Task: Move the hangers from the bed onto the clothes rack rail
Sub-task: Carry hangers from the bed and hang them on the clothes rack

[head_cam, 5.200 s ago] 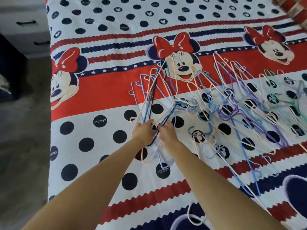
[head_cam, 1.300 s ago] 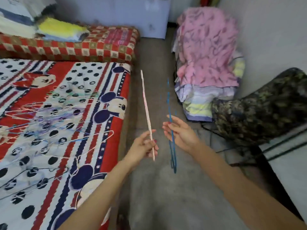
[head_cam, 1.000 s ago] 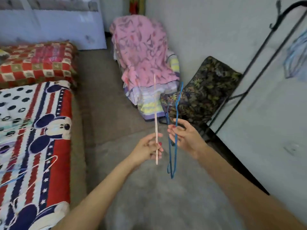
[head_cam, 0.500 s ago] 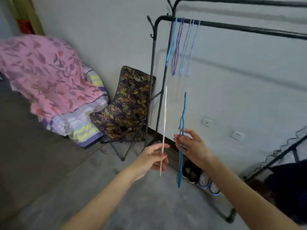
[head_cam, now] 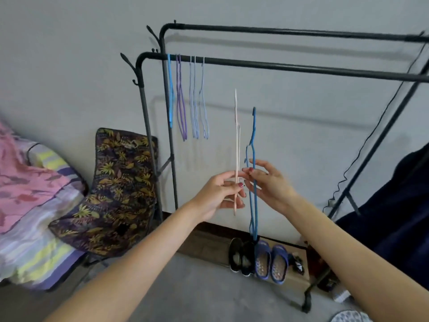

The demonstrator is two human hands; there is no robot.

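Observation:
My left hand (head_cam: 217, 194) pinches a pale pink hanger (head_cam: 237, 135), seen edge-on and held upright. My right hand (head_cam: 269, 184) pinches a blue hanger (head_cam: 253, 205), also edge-on, just right of the pink one. Both hands are close together, below the black clothes rack's front rail (head_cam: 301, 67). Several hangers (head_cam: 185, 96), blue, purple and pale lilac, hang at the rail's left end. The bed is out of view.
A second, higher rail (head_cam: 290, 32) runs behind the front one. A folding chair with leaf-print fabric (head_cam: 116, 189) stands left of the rack. Shoes and blue slippers (head_cam: 262, 259) lie under the rack. Dark cloth (head_cam: 394, 217) hangs at right; pink and striped fabric (head_cam: 27, 194) at left.
I turned from the bed to the rack with a hanger in each hand. Over the last half second the rack came closer and my two hands drew together.

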